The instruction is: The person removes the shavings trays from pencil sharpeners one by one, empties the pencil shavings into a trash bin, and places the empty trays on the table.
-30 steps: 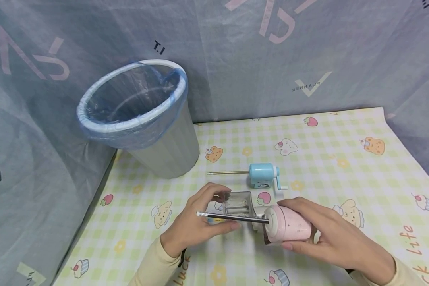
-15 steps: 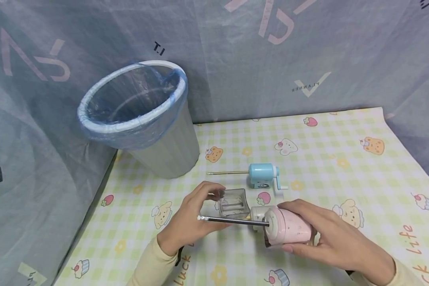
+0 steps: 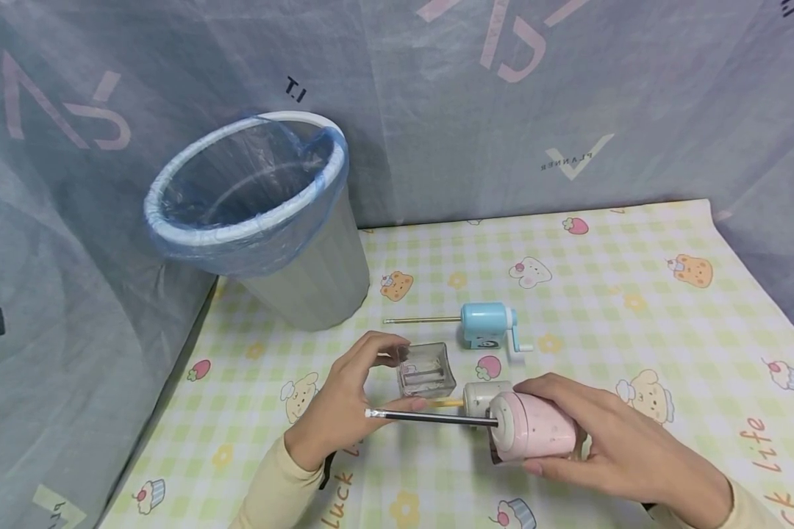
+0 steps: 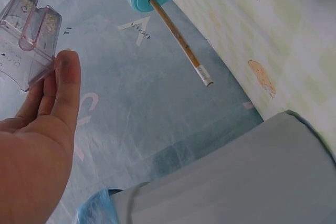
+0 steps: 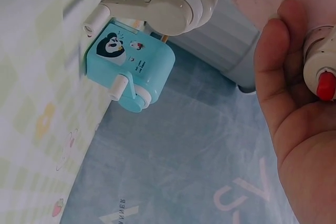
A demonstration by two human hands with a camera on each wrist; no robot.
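A clear plastic shavings drawer (image 3: 426,371) is held by its left side between the thumb and fingers of my left hand (image 3: 344,404). My right hand (image 3: 598,437) grips a pink crank pencil sharpener (image 3: 544,428), tipped so its front faces left. A black pencil (image 3: 433,417) sticks out of that front. The right wrist view shows a red knob (image 5: 326,85) by the right palm. Just behind stands a white pencil sharpener (image 3: 481,397) with a yellow pencil (image 3: 446,402) in it, partly hidden by the pink one. The drawer is apart from both sharpeners.
Farther back stands a blue crank sharpener (image 3: 484,323) holding a brownish pencil (image 3: 423,320). A tall grey bin (image 3: 311,286) with a blue liner (image 3: 258,246) rises at the back left. A checked cloth (image 3: 609,308) covers the table; grey fabric (image 3: 463,147) hangs behind.
My left hand has drawn the drawer left and slightly back, away from the pink sharpener, uncovering the white sharpener and yellow pencil. The right hand and pink sharpener have dropped a little toward me.
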